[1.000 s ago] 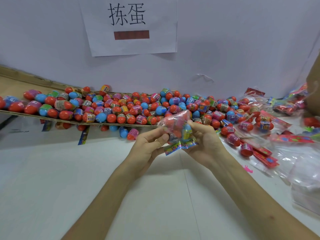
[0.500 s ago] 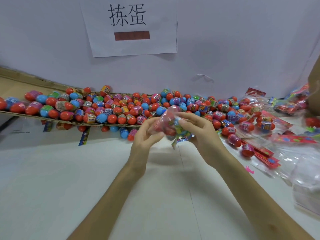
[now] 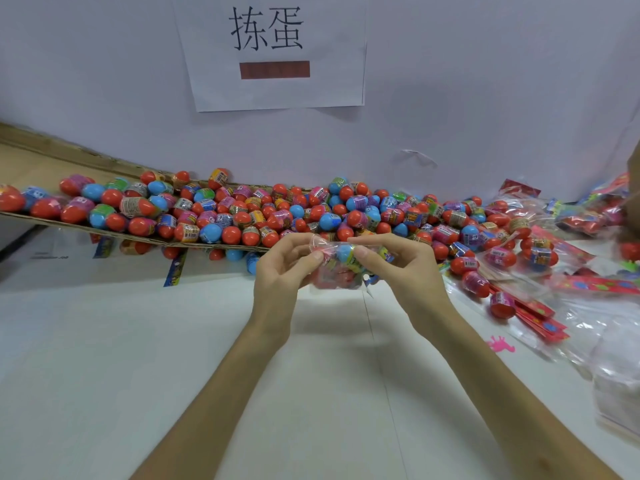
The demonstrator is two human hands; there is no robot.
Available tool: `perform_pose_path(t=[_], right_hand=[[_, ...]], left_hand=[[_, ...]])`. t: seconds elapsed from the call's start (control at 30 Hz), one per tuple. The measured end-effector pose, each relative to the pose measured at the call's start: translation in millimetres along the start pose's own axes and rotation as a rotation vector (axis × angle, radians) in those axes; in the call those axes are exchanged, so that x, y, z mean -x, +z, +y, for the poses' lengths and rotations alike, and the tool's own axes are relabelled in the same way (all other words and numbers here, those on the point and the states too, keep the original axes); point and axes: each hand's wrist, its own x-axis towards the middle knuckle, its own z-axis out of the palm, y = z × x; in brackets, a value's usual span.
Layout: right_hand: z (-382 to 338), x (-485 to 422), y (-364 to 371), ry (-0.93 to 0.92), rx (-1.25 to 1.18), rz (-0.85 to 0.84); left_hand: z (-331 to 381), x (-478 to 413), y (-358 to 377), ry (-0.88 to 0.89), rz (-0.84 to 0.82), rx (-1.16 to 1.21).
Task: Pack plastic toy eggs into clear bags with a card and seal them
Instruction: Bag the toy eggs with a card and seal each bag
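1. One pale wall (image 3: pixel 485 81) fills the whole back of what we see.
2. Below it we see a white table (image 3: pixel 138 375), which runs from the wall foot to the near edge.
3. High on the wall, near the centre, we find a white paper sign (image 3: pixel 332 46) with two large black characters and a brown-red bar beneath them.
4. Along the far left of the table lies a flat cardboard sheet (image 3: pixel 41 161). Its near edge stands a little off the table, with a few eggs beneath it.
5. A heap of toy eggs (image 3: pixel 242 216), mostly red and blue with printed bands, covers the cardboard and spreads rightwards along the wall foot.
6. At far right we see packed bags (image 3: pixel 588 216) of eggs piled on the table, and nearer us some empty clear sleeves (image 3: pixel 616 341).
7. The person's left hand (image 3: pixel 280 271) and right hand (image 3: pixel 401 268) meet above the middle of the table, just in front of the heap.
8. Between them is the clear bag (image 3: pixel 339 275), held off the table, with a blue egg (image 3: pixel 344 253) uppermost and red showing below. Each hand pinches the bag's top edge between thumb and fingers, the two grips close together. We cannot tell whether the mouth is sealed.
9. Red cards (image 3: pixel 540 320) lie fanned on the table at right, with loose eggs beside them.
10. Just nearer than the cards we spot a small pink toy figure (image 3: pixel 501 344).
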Motion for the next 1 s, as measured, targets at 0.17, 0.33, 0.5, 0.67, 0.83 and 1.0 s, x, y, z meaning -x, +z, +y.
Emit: perform_pose_path(t=[0.17,0.33,0.5,0.67,0.83,1.0], right_hand=[[-0.6,1.9,1.6,0.002,0.006,0.012],[-0.1,2.7,4.5,-0.038,0.0,0.038],[0.1,4.5,6.0,-0.089,0.004,0.088],[-3.4,9.1,12.6,-0.117,-0.005,0.12],[-1.4,9.4,14.7,-0.134,0.01,0.129],[2.1,4.4,8.6,-0.097,0.099,0.04]], left_hand=[[3.7,1.0,0.6,-0.008,-0.017,0.066],[7.6,1.3,-0.1,-0.059,-0.041,0.108],[8.8,1.7,0.4,-0.074,-0.013,0.118],[6.1,1.5,4.3,-0.087,0.05,0.188],[4.7,1.8,8.9,-0.083,0.056,0.213],[3.3,2.4,6.7,-0.052,0.05,0.126]])
